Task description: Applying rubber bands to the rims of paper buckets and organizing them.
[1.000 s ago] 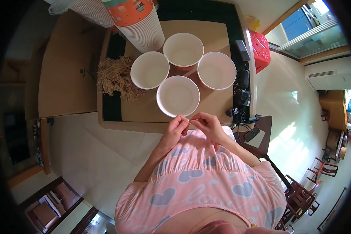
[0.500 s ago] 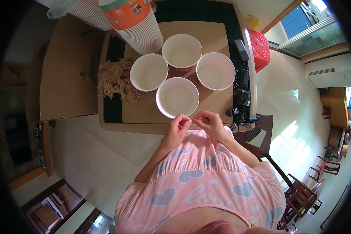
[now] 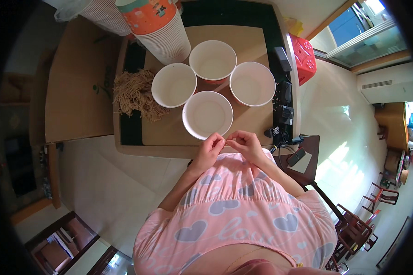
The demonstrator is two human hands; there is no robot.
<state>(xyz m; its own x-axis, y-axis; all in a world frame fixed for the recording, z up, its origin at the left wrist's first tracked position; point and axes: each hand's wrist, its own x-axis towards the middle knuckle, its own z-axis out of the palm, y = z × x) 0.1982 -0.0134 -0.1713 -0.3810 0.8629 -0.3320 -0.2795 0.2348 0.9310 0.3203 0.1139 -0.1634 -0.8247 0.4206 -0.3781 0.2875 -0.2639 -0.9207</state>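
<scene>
My left hand [image 3: 209, 150] and my right hand [image 3: 246, 145] meet at the table's front edge, fingertips pinched almost together. Whatever lies between them is too thin or small to make out. Just beyond the fingers stands the nearest white paper bucket [image 3: 208, 115], its inside bare. Three more buckets group behind it: a left one [image 3: 174, 85], a far one [image 3: 213, 60] and a right one [image 3: 252, 84]. A pale strip [image 3: 222, 86] shows in the gap among them. Left of the buckets lies a loose heap of beige string [image 3: 136, 95].
A tall stack of paper buckets [image 3: 164, 39] leans at the back left, near another stack [image 3: 106, 17]. Black adapters and cables [image 3: 285, 114] line the table's right side. A big cardboard box [image 3: 80, 87] stands left, a red plastic stool [image 3: 303, 59] right, and a dark chair [image 3: 309, 158] nearby.
Both hands keep almost the same pinched pose, with only slight finger movement. The whole view has shifted a little; the buckets and string stay where they were.
</scene>
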